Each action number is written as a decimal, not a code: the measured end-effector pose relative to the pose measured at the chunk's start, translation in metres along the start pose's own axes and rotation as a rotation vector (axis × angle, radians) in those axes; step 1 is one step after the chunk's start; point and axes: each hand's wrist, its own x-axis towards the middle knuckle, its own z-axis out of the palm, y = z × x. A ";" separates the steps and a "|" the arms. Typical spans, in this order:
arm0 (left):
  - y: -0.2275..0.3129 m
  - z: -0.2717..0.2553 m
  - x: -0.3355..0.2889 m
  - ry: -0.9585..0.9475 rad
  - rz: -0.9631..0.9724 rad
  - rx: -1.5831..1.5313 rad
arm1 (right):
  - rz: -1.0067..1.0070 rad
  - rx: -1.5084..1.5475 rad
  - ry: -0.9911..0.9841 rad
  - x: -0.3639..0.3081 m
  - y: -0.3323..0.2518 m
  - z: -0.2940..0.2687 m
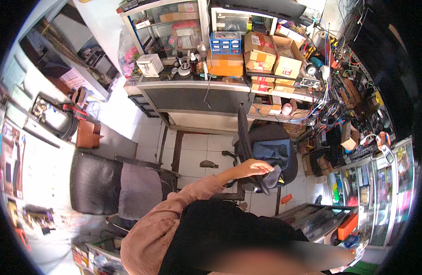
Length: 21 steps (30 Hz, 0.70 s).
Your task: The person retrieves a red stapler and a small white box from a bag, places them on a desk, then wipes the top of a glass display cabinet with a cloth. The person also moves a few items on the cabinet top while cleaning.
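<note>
Seen from above, a person's left hand (253, 167), fingers curled loosely, rests on the seat edge of a black office chair (265, 149) at about two o'clock of centre, below a cluttered workbench (197, 91) at twelve; the right hand is unseen.

The left arm, in a loose brownish sleeve, reaches from the near left toward the centre. Its hand (253, 168) lies palm-down, fingers curled, seemingly closed in a grip. The right hand is out of view.
</note>
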 end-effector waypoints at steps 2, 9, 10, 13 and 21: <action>0.004 -0.024 -0.045 0.024 0.009 0.228 | 0.050 0.027 0.010 -0.024 -0.006 0.016; -0.022 -0.152 -0.324 0.123 -0.674 1.179 | 0.060 0.002 -0.044 -0.068 -0.069 0.080; -0.021 -0.169 -0.366 0.157 -0.967 1.192 | 0.038 -0.016 -0.064 -0.066 -0.084 0.088; 0.009 -0.187 -0.502 0.670 -1.081 1.313 | -0.047 -0.079 -0.130 -0.049 -0.137 0.114; 0.026 -0.191 -0.618 1.014 -1.369 1.074 | -0.365 -0.006 -0.262 0.039 -0.400 0.158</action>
